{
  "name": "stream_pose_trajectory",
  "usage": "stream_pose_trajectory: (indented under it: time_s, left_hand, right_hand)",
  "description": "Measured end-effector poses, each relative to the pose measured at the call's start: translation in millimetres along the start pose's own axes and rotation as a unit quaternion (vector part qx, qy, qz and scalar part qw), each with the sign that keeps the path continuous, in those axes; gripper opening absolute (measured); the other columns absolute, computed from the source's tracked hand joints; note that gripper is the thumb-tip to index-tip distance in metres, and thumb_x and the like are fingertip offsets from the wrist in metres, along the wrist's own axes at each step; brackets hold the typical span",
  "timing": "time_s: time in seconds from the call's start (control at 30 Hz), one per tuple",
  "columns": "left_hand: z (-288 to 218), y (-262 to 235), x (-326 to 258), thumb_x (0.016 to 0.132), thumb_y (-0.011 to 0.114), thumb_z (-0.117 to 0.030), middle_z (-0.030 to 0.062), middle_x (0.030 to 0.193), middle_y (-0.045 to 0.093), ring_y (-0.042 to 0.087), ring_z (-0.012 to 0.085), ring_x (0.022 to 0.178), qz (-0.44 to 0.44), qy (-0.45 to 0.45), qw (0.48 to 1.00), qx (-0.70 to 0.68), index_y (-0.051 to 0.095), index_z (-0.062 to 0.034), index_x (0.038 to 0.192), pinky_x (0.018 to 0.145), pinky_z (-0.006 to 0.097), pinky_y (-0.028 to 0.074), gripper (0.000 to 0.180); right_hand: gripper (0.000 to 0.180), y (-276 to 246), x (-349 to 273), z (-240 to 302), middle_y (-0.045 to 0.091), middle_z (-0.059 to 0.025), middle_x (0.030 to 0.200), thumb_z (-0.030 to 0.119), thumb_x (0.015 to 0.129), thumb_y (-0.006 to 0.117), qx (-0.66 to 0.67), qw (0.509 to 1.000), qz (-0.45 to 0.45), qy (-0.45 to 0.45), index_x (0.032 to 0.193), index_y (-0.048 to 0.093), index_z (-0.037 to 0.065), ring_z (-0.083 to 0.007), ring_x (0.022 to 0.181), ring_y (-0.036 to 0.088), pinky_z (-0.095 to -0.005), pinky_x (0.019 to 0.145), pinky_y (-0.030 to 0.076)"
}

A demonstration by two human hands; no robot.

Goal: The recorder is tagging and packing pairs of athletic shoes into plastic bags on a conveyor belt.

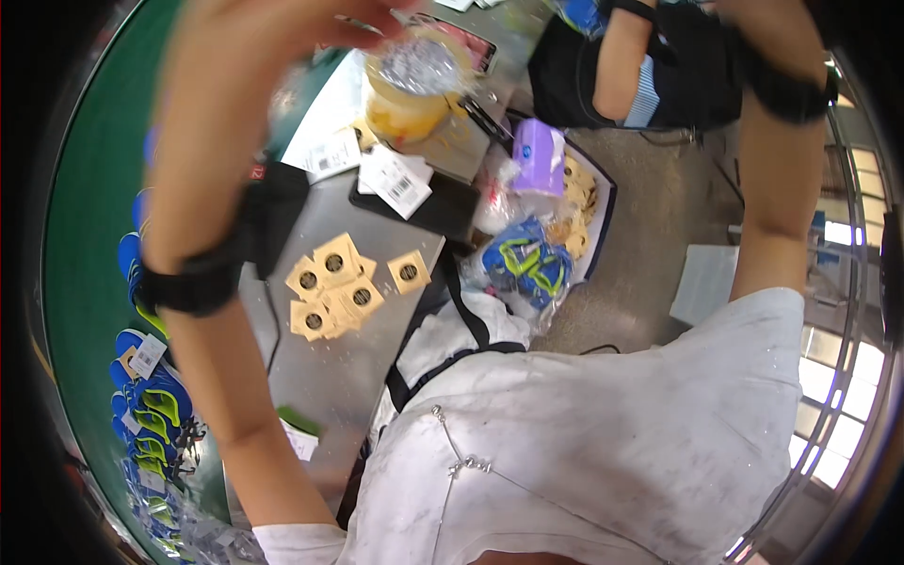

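My left hand [292, 21] is raised at the top left, smeared by motion, its finger ends beside a wide tub [407, 111] with yellow contents and crumpled clear film on top. Whether it holds anything cannot be made out. My right arm is lifted at the upper right; only the blurred base of my right hand [767, 21] shows, its fingers cut off by the upper edge. Both wrists wear black bands. Below the tub lie white barcode tags [395, 181] on a flat black object [452, 209]. Several tan square cards [334, 287] are loosely piled on the metal table [353, 391].
Blue and lime shoes [155, 414] line a green surface [89, 235] at left. Right of the table sit a bagged blue shoe [527, 264], a purple container [540, 158] and a box [603, 221] of tan cards. Another person's arm [620, 71] is at the top.
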State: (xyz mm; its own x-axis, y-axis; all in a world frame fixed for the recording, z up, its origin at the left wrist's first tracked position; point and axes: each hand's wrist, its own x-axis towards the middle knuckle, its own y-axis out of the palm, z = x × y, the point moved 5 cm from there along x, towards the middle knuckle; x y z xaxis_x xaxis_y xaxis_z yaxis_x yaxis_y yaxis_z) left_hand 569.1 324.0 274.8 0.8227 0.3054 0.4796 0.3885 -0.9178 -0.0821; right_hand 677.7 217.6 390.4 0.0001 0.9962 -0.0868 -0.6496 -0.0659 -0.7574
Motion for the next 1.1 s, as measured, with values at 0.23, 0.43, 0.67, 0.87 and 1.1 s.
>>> stream_pose_trajectory:
  time_s: [0.23,0.43,0.67,0.87,1.1]
  left_hand:
    - [56,239,-156,0.074,0.072,-0.023,0.0133,0.081,0.062,0.062,0.0318,0.075,0.387,-0.039,0.873,0.293,0.061,-0.0038,0.093,0.062,0.042,0.049,0.029]
    - [99,290,-224,0.068,0.071,-0.014,0.0129,0.084,0.06,0.064,0.0324,0.071,0.221,-0.003,0.847,0.483,0.054,-0.0071,0.098,0.061,0.043,0.051,0.036]
    - [92,287,-178,0.076,0.054,0.0,0.0188,0.087,0.065,0.061,0.0402,0.079,0.138,-0.059,0.944,0.293,0.061,-0.0022,0.088,0.068,0.046,0.049,0.014]
    - [50,232,-118,0.093,0.055,-0.024,0.0029,0.103,0.064,0.061,0.0156,0.092,-0.111,-0.183,0.965,-0.152,0.058,-0.0027,0.111,0.083,0.029,0.047,0.028]
    - [57,242,-172,0.097,0.034,-0.05,0.0065,0.122,0.058,0.049,0.0168,0.118,0.015,-0.259,0.893,-0.368,0.057,-0.0046,0.118,0.101,0.035,0.034,0.055]
  right_hand:
    - [0.029,209,-232,-143,0.063,-0.0092,0.071,0.035,0.077,0.071,-0.043,0.965,0.192,0.171,0.08,0.062,0.008,-0.0257,0.066,0.062,-0.0371,0.059,0.047]
    - [0.043,311,-323,-154,0.05,-0.0088,0.094,0.028,0.062,0.079,-0.279,0.948,-0.094,0.12,0.089,0.053,0.007,-0.0289,0.083,0.054,-0.0382,0.066,0.047]
    - [0.01,237,-361,-156,0.063,-0.0118,0.1,0.007,0.084,0.058,-0.193,0.94,-0.277,0.057,0.091,0.061,0.001,-0.0266,0.09,0.062,-0.0342,0.078,0.05]
    - [0.015,132,-382,-125,0.066,-0.0112,0.101,0.014,0.095,0.051,0.137,0.893,-0.407,0.132,0.101,0.053,0.0,-0.012,0.082,0.061,-0.0239,0.074,0.047]
    - [0.025,64,-343,-58,0.063,-0.0091,0.099,0.018,0.092,0.05,0.085,0.895,-0.438,-0.024,0.106,0.054,-0.002,-0.0139,0.092,0.059,-0.024,0.083,0.045]
